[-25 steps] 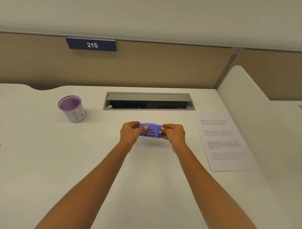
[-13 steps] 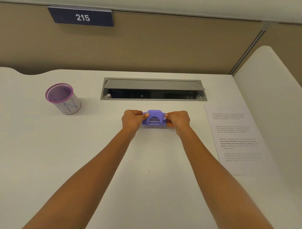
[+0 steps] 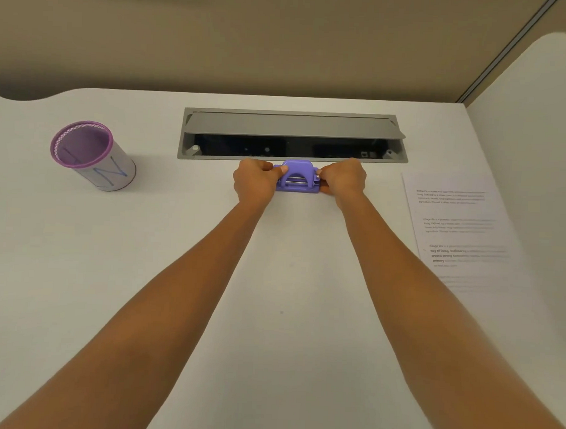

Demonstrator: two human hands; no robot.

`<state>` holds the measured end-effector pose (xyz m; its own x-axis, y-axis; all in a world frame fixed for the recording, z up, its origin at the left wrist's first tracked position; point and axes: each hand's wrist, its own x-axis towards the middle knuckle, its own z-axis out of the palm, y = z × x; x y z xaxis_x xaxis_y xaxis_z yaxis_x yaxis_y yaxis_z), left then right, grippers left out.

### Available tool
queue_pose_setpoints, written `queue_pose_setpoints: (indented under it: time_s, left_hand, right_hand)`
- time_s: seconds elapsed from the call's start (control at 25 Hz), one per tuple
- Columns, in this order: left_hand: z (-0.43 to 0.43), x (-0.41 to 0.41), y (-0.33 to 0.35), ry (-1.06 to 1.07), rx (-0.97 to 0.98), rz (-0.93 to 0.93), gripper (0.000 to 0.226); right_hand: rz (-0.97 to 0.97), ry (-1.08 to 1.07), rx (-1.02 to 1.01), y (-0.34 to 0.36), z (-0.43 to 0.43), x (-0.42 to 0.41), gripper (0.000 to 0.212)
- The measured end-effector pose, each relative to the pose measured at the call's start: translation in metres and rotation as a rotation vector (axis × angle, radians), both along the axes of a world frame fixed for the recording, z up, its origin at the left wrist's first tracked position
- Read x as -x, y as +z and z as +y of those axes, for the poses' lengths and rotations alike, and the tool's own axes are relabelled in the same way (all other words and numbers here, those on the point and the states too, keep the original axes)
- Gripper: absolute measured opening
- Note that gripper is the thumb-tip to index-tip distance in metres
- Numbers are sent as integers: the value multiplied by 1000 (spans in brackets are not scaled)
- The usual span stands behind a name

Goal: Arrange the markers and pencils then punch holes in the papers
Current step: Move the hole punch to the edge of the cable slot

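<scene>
The punch [image 3: 295, 178] sits flat near the tabletop's [image 3: 145, 273] far edge, just before the cable slot [image 3: 291, 136]. The left hand [image 3: 255, 181] and right hand [image 3: 342, 181] each curl round one end of it, the paper [image 3: 460, 233] lies well apart toward the right edge, and the cup [image 3: 91, 154] stands toward the left. To do this well, I judge they should square it to the near edge, release gently and leave room to feed paper. Compared with the earlier frames, the punch lies farther from the near edge and level, no longer tilted.
</scene>
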<state>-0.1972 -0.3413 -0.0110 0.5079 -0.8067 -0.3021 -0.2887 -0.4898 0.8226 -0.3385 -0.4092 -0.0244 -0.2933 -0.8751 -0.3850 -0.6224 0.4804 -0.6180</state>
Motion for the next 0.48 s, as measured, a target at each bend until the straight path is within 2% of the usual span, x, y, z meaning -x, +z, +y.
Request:
queue_pose_setpoints:
  time_s: [0.48]
  left_hand:
    - [-12,1,-11,-22,6,-94,39]
  right_hand:
    - [3,-79,84,-10,-10,-3,24]
